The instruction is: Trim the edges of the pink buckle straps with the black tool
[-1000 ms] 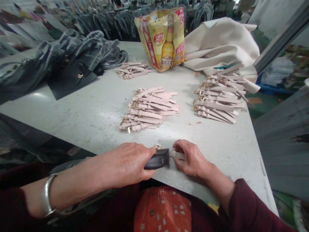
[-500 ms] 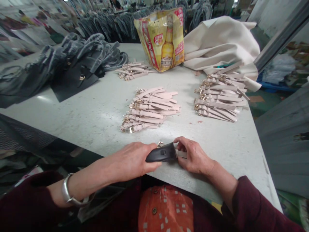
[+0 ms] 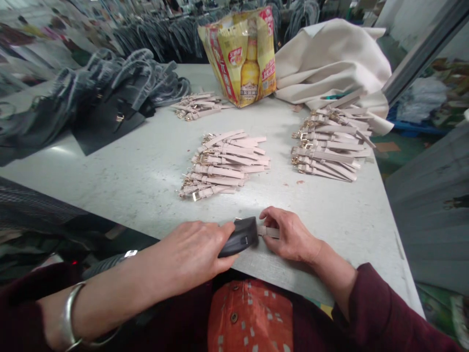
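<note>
My left hand point(image 3: 198, 247) is closed around a black handheld tool point(image 3: 242, 237) with a rounded body and a small slot or button; its exact kind is unclear. The tool's front end lies over the buckle end of a beige buckle strap point(image 3: 270, 232). A bit of metal buckle peeks out behind the tool. My right hand point(image 3: 293, 237) pinches that strap between thumb and fingers, near the table's front edge. Beyond both hands lies a pile of similar beige buckle straps point(image 3: 227, 164).
Another strap pile point(image 3: 330, 142) lies at the right, a smaller one point(image 3: 200, 105) farther back. A yellow beer-print bag point(image 3: 242, 63) stands behind, beside beige sheet material point(image 3: 337, 58). Black bags with wrapped handles point(image 3: 113, 93) cover the table's left. The grey table point(image 3: 146, 171) ends close to my body.
The black tool has tilted and moved slightly left and toward me, in my left hand. My left forearm has shifted lower. My right hand keeps hold of the strap, and the view has shifted slightly.
</note>
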Demonstrator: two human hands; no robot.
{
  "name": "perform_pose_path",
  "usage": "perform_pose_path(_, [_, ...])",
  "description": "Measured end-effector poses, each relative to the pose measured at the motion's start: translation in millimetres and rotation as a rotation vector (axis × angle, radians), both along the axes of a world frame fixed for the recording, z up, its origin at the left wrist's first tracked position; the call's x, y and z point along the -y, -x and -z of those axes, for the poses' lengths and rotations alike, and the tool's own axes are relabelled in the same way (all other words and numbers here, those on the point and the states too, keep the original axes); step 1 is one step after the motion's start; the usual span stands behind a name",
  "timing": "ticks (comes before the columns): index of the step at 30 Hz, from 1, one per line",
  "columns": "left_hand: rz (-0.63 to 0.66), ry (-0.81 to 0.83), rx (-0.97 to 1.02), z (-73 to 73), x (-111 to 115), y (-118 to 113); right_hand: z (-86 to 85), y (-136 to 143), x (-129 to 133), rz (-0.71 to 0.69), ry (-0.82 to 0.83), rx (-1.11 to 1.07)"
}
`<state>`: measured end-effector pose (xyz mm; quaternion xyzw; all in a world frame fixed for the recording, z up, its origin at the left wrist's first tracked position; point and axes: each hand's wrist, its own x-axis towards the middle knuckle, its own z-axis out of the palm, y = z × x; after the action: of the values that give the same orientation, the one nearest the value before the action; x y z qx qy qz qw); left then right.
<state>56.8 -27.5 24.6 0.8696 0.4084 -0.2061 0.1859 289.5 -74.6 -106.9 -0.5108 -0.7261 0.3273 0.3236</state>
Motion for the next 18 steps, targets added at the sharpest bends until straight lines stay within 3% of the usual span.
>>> perform_pose_path(5, [0.000, 0.034, 0.006, 6.5, -10, -12, 0.4, -1, -1, 0.028, 0.003, 0.020])
perform_pose_path(11, [-0.221, 0.002, 0.126, 2.8, -31, 22, 1.7, -2, -2, 0.002, -0.059, 0.060])
perform_pose_path(14, [-0.219, 0.036, 0.105, 1.7, -31, 37, 1.0, -2, -3, -0.037, -0.081, 0.093])
perform_pose_path(18, [-0.147, 0.080, 0.076, 3.7, -29, 33, -0.4, -2, -3, -0.057, -0.075, 0.088])
